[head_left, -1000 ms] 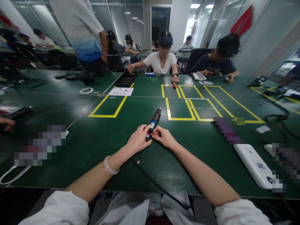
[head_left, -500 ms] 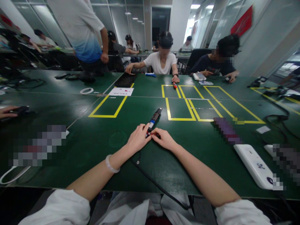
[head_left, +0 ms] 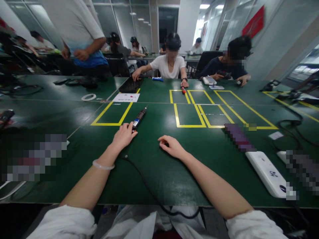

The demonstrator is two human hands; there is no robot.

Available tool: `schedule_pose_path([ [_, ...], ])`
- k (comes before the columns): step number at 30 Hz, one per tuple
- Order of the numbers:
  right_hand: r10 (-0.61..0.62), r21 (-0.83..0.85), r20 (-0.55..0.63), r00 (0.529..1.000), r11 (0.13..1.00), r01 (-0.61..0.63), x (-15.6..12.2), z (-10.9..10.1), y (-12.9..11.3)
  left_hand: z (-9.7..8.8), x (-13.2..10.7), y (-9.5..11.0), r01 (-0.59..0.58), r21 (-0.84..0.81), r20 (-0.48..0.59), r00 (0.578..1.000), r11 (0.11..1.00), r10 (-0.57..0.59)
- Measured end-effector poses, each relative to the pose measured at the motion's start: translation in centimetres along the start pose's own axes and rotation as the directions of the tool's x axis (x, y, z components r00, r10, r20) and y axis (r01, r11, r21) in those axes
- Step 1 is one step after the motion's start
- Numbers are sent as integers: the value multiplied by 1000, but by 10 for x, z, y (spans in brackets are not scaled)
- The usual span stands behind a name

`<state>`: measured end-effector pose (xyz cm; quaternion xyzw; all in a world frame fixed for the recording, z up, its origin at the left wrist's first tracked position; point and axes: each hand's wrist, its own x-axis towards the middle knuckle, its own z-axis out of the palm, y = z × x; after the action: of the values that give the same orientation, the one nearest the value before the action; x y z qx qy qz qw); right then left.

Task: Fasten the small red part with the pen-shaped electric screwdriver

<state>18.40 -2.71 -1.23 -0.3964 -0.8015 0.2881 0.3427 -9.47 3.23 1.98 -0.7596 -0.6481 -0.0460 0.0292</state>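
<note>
My left hand grips the near end of a dark pen-shaped electric tool with a blue band, which lies on the green table pointing away toward the yellow-taped rectangle. A black cable runs from the tool back to the table's front edge. My right hand rests on the table to the right of the tool, fingers curled in loosely, apart from it. I cannot see whether anything small is inside those fingers.
A white power strip lies at the right. More yellow-taped boxes mark the middle. Across the table sit two people with a keyboard, a paper and a tape roll. A person stands at far left.
My left hand has slid the tool to the left and away. My right hand has come off the tool and now lies apart from it. The standing person shifted left.
</note>
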Motion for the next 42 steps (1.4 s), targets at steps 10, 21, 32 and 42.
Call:
schedule_pose_path([
  [10,-6,-35,-2,1000,999,6,1,0,0,-3,13,-129,316,103,69,944,943,-324],
  [21,-5,-56,0,1000,998,5,0,1,2,-10,0,-125,362,107,-119,929,926,-350],
  [32,1,-61,-3,1000,998,-1,2,1,-1,-15,3,-94,295,-81,-277,911,952,-306],
  [42,-34,55,46,998,998,32,0,4,1,-15,-26,58,-255,-766,59,886,590,460],
])
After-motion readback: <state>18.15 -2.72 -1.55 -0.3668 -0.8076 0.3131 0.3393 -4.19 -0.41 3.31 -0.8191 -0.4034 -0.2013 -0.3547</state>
